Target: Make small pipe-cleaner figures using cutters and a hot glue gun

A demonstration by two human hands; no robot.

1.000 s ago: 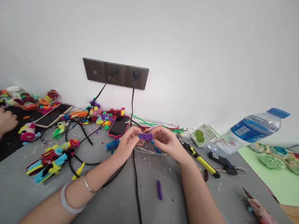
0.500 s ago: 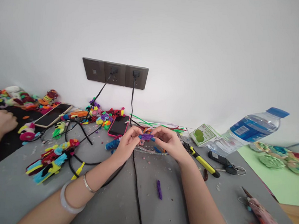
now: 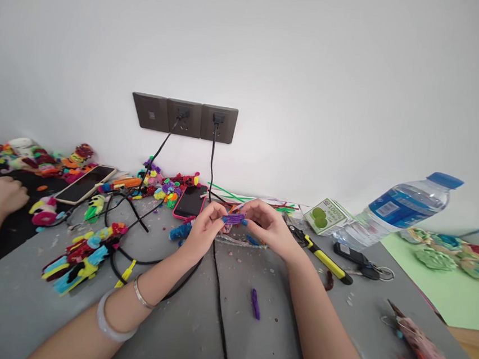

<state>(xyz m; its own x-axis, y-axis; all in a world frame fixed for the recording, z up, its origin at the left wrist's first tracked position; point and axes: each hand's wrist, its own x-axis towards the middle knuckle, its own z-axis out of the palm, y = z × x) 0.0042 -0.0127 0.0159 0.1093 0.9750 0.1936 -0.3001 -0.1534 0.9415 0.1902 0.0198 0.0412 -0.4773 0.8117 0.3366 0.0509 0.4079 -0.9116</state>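
While I look down through the head camera, the purple bundle (image 3: 234, 218) is held up over the far part of the bench (image 3: 174, 331), between the left hand (image 3: 204, 230) and the right hand (image 3: 270, 232). Its long axis runs nearly crosswise, left to right, so each hand meets one end and neither is plainly nearer. I see the left thumb and fingertips pinching the left end; the right thumb touches the right end with the fingers curved above it, though I can't tell how firmly they are pressed together. A silvery strip (image 3: 239, 242) shows just beneath the hands. Nearer me, a second purple bundle (image 3: 255, 304) lies flat on the bench, between the two forearms and closer to the right one, its long axis running roughly away from me. To its left I have a black cable (image 3: 219, 302) running towards the near edge. Beyond the right forearm are a yellow-and-black tool (image 3: 326, 265), some keys (image 3: 370, 271), a tilted bottle (image 3: 406, 207) and a pink glue gun (image 3: 432, 350); far to the left, a co-worker's hand (image 3: 2, 199) rests near a pale-edged phone (image 3: 86, 185).
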